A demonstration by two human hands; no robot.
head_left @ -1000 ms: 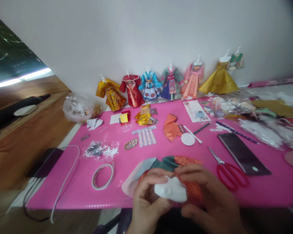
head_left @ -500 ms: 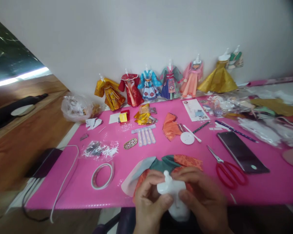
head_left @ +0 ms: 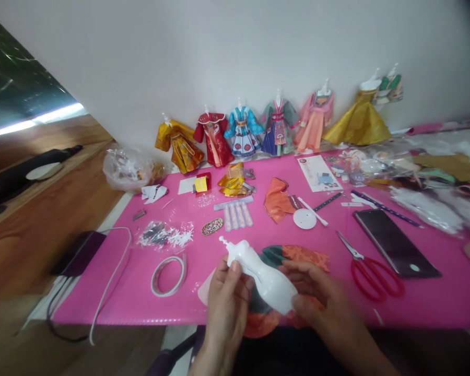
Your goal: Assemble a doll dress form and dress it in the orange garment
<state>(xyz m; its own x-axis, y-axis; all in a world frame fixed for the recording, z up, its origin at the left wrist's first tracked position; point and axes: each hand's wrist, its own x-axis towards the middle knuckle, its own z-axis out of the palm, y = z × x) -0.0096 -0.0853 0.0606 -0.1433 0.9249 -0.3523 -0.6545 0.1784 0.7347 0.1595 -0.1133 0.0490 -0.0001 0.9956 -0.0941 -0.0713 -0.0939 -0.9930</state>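
Note:
A small white doll mannequin torso (head_left: 264,274) lies tilted between my hands, neck to the upper left and wide base to the lower right. My left hand (head_left: 229,292) is closed around its upper end, thumb on the chest. At the base, the thumb of my right hand (head_left: 321,300) touches the lower edge, with the other fingers behind or beside it. Beneath and behind it spreads a doll garment in orange and dark green cloth (head_left: 303,256), partly hidden by the torso and my hands.
Right of my hands lie red-handled scissors (head_left: 372,274) and a black phone (head_left: 395,243). A tape roll (head_left: 169,275) sits on the left of the pink tabletop (head_left: 129,300). Several dressed mannequins, one in blue (head_left: 243,130), lean along the wall. A white disc (head_left: 304,219) lies near orange cloth (head_left: 279,201).
The mannequin torso has gone from upright to tilted, its neck swung left and its base right. My right hand has shifted from its upper part to the base. The view has shifted slightly.

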